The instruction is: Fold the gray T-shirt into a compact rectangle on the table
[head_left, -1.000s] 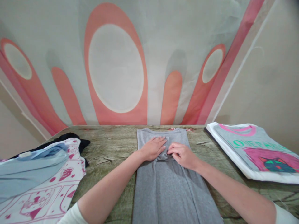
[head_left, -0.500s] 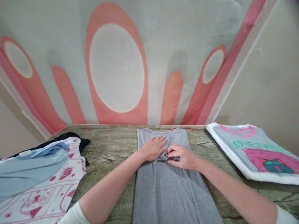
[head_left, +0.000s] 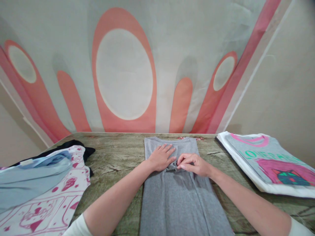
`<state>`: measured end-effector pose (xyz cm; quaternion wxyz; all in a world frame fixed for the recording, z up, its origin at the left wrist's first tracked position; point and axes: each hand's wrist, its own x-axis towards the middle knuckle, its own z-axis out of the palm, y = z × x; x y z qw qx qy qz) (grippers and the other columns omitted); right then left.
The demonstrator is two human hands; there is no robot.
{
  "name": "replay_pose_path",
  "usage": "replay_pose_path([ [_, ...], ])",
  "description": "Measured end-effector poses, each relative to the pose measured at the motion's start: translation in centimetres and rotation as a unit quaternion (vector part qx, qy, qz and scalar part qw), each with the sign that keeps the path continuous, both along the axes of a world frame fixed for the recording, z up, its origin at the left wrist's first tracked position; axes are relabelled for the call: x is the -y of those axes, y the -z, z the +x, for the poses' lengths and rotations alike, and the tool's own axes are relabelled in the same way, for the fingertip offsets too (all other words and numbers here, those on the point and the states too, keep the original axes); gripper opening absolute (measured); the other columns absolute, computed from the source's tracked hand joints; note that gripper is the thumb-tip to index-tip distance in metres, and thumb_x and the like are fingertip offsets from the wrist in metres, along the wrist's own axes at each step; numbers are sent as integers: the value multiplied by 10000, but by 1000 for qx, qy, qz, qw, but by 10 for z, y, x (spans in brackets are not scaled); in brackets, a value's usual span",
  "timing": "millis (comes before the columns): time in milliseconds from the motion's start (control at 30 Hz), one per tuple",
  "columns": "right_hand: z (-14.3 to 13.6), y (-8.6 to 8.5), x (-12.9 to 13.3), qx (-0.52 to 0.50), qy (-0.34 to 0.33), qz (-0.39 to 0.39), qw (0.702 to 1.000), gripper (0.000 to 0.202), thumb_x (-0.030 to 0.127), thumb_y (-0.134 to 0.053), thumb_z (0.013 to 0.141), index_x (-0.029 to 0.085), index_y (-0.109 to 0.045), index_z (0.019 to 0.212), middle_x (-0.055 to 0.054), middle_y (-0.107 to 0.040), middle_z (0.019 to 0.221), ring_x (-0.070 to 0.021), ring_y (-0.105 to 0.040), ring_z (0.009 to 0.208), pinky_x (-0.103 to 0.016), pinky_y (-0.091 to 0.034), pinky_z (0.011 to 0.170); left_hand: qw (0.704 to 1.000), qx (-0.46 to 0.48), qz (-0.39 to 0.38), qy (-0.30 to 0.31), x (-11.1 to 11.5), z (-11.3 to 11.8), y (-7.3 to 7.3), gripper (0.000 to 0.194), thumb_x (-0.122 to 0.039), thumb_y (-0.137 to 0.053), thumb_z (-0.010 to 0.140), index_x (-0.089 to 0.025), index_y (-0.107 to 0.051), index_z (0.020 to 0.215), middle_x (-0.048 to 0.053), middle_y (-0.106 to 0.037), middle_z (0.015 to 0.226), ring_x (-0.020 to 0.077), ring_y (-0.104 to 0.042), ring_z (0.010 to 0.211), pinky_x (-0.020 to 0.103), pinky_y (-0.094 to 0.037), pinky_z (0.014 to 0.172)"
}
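Note:
A grey shirt (head_left: 182, 203) lies lengthwise on the wooden table, its sides folded inward and its neckline at the far end. My left hand (head_left: 161, 158) rests flat on its upper part, fingers spread. Just to the right, my right hand (head_left: 193, 164) pinches a bunched bit of the grey cloth between thumb and fingers. Small wrinkles gather between the two hands.
On the left of the wood-patterned table (head_left: 115, 157) lie a light blue garment (head_left: 36, 177), a white and pink printed one (head_left: 69, 186) and a black one (head_left: 89, 150). A stack of folded shirts (head_left: 273, 160) sits at the right. Behind hangs a patterned backdrop (head_left: 164, 49).
My right hand has shifted slightly, with its thumb and fingers drawn closer together at the bunched cloth. My left hand stays flat in place. The view has tilted a little.

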<state>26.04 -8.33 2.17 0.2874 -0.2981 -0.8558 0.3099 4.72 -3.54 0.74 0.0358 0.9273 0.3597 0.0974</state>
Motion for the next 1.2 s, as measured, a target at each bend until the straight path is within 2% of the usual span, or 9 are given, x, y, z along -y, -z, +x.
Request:
replay_pose_path([
  [100, 2, 4, -6, -23, 114, 27, 993, 265, 308, -458, 881, 189, -695, 891, -62, -645, 889, -158, -601, 820, -298, -468, 768, 1000, 16, -6, -10, -6, -3, 0, 540, -512, -188, 925, -222, -380, 1338, 69, -336, 1422, 216, -294, 1305, 391, -230, 1051],
  [167, 3, 7, -9, -16, 159, 68, 985, 254, 304, -465, 875, 198, -674, 973, -71, -640, 976, -172, -595, 890, -316, -464, 814, 999, 24, -10, -24, -11, -6, -3, 519, -469, -210, 934, -178, -426, 1305, 91, -393, 1385, 207, -338, 1280, 365, -256, 1043],
  [300, 1, 13, -12, 52, 171, 143, 973, 315, 291, -407, 900, 208, -603, 1132, -80, -608, 1136, -189, -539, 1048, -364, -411, 931, 999, 34, 3, -29, -14, -7, -11, 422, -347, -269, 935, -152, -504, 1227, 97, -466, 1325, 187, -388, 1244, 327, -287, 1025],
  [400, 0, 15, -12, 123, 176, 179, 960, 358, 312, -362, 915, 219, -557, 1201, -68, -536, 1269, -208, -452, 1173, -406, -344, 998, 1000, 26, 6, -15, -7, -3, -12, 429, -340, -224, 945, -172, -490, 1236, 83, -468, 1325, 179, -385, 1246, 343, -273, 1031],
  [500, 0, 17, -11, 191, 176, 163, 952, 420, 373, -327, 922, 238, -464, 1295, -49, -447, 1360, -218, -374, 1250, -433, -313, 1013, 1000, 1, 3, -11, 2, 1, -7, 510, -456, -192, 936, -184, -395, 1318, 88, -375, 1397, 202, -313, 1294, 379, -228, 1049],
  [633, -1, 20, -11, 239, 173, 139, 945, 462, 426, -308, 920, 244, -407, 1333, -36, -402, 1391, -214, -349, 1269, -438, -304, 1007, 1000, -15, 3, -22, 6, 3, -1, 618, -558, -168, 906, -180, -294, 1378, 99, -254, 1456, 226, -224, 1334, 395, -177, 1063],
  [800, 0, 18, -11, 227, 184, 126, 948, 476, 430, -278, 926, 235, -386, 1347, -48, -387, 1401, -206, -311, 1297, -436, -278, 1028, 1000, -9, -12, -18, 1, 0, -4, 575, -506, -123, 927, -189, -328, 1361, 89, -302, 1437, 207, -257, 1322, 383, -191, 1057],
  [933, 9, 18, -17, 225, 206, 127, 944, 547, 478, -258, 919, 197, -320, 1383, -75, -324, 1434, -202, -239, 1333, -430, -218, 1072, 1000, -7, -2, -18, 0, -1, -3, 582, -536, -162, 914, -206, -318, 1368, 85, -289, 1444, 222, -245, 1327, 400, -174, 1060],
  [1200, 50, 33, -47, 291, 302, 73, 905, 716, 609, -202, 870, 146, -229, 1416, -91, -186, 1479, -232, -157, 1358, -455, -111, 1102, 1000, -6, 7, -20, 0, -2, 2, 597, -566, -170, 902, -229, -304, 1377, 69, -269, 1453, 220, -241, 1329, 386, -174, 1061],
])
